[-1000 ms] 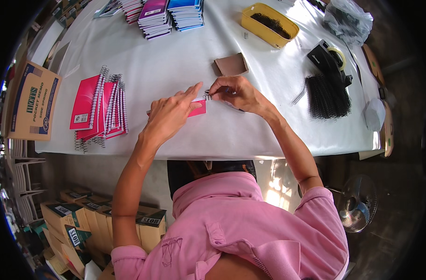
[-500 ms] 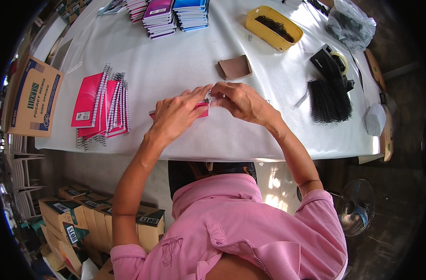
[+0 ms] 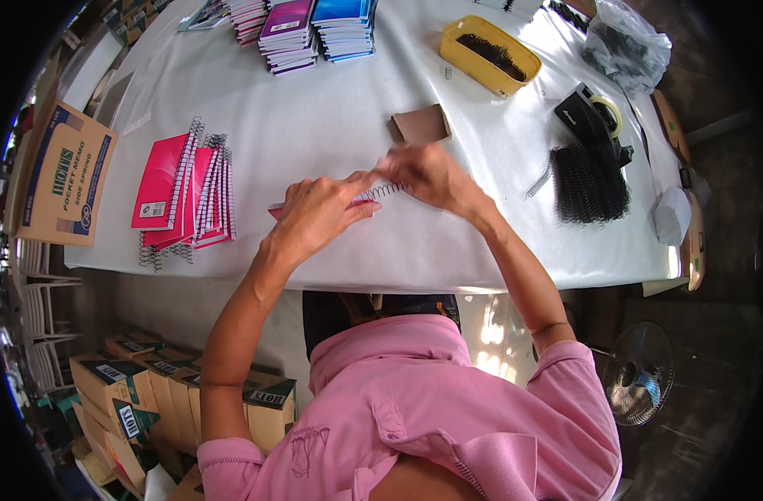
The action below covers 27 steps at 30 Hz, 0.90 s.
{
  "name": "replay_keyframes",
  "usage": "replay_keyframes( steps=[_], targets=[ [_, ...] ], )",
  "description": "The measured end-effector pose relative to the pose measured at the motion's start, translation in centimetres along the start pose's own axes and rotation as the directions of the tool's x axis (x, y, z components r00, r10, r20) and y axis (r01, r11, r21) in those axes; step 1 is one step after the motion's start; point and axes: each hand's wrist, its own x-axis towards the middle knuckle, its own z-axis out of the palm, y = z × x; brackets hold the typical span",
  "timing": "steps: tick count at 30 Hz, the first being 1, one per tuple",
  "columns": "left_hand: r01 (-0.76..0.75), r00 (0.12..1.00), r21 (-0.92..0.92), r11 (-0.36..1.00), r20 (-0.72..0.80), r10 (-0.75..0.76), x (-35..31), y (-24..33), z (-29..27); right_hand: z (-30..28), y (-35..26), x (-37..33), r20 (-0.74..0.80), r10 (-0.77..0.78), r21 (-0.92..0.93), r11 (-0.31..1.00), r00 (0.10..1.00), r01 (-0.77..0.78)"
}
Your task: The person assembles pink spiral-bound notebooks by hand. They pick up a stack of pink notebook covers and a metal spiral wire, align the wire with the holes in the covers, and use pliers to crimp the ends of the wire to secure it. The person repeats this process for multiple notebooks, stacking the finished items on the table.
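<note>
My left hand (image 3: 313, 215) presses a pink notebook (image 3: 275, 211) to the white-covered table, its fingers closed over the cover and hiding most of it. From the notebook's edge a dark wire spiral coil (image 3: 386, 191) sticks out to the right. My right hand (image 3: 438, 177) is over the outer end of that coil; motion smears its fingers, so their grip cannot be made out. Just beyond it lies a small brown open box (image 3: 423, 125). To the left, several pink notebooks (image 3: 161, 185) are piled, with coils projecting past their edges.
A heap of black coils (image 3: 592, 185) lies at right below a black tape dispenser (image 3: 578, 117). Farther back are a yellow tub (image 3: 455, 57) of coils, a plastic bag (image 3: 628, 50) and stacks of purple and blue notebooks (image 3: 339, 37). A cardboard carton (image 3: 68, 179) stands at left.
More of the coil now shows between the notebook and my right hand, which has shifted slightly and blurs. My left hand keeps nearly the same place.
</note>
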Motion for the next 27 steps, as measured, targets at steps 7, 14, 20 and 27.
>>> replay_keyframes(
  steps=[7,14,20,27],
  targets=[
    [-0.070,0.995,0.110,0.991,-0.065,0.078,-0.5,-0.8,1.2,1.8,6.2,2.1,-0.261,0.085,-0.609,0.759,0.961,-0.233],
    [0.122,0.980,0.161,0.979,-0.177,-0.093,-2.0,-2.2,1.4,-3.8,4.2,2.9,0.370,-0.172,0.567,0.820,0.913,-0.075],
    [0.120,0.973,0.196,0.973,-0.219,-0.076,-1.5,-3.0,2.0,-2.8,4.3,3.6,0.456,-0.233,0.702,0.688,0.859,-0.185],
    [0.140,0.965,0.226,0.964,-0.248,-0.082,-1.5,-3.4,1.9,-2.0,4.4,4.3,0.458,-0.230,0.671,0.723,0.859,-0.164]
  ],
)
